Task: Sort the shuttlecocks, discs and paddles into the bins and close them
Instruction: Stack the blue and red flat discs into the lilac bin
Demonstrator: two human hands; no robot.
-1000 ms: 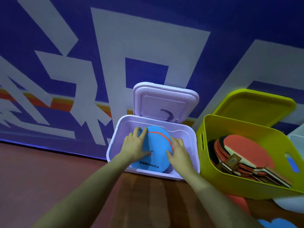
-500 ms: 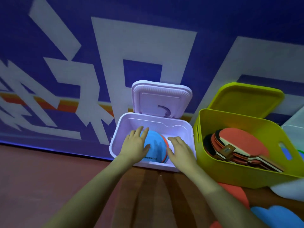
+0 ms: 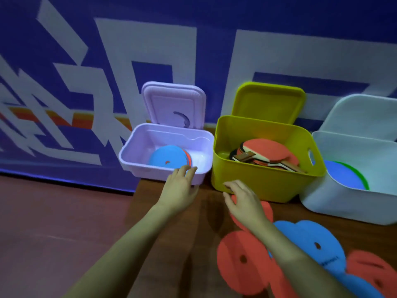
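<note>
A lilac bin (image 3: 137, 168) stands open, its lid (image 3: 174, 104) leaning on the wall; blue and red discs (image 3: 167, 158) lie inside it. My left hand (image 3: 182, 183) hovers at the bin's front rim, fingers relaxed and empty. My right hand (image 3: 242, 201) is spread, empty, above a red disc (image 3: 265, 209) in front of the yellow bin (image 3: 262, 186), which holds several red paddles (image 3: 268, 155). More red discs (image 3: 240, 259) and blue discs (image 3: 311, 241) lie loose on the table at lower right.
A white bin (image 3: 348, 203) at the right holds a blue and a green disc (image 3: 343, 175). The yellow lid (image 3: 268, 102) stands open against the blue and white wall. The brown table edge (image 3: 137, 198) drops to reddish floor on the left.
Both hands have let go of the blue disc, left it in the lilac bin and drawn back out toward me. The right hand has moved right, over the loose discs.
</note>
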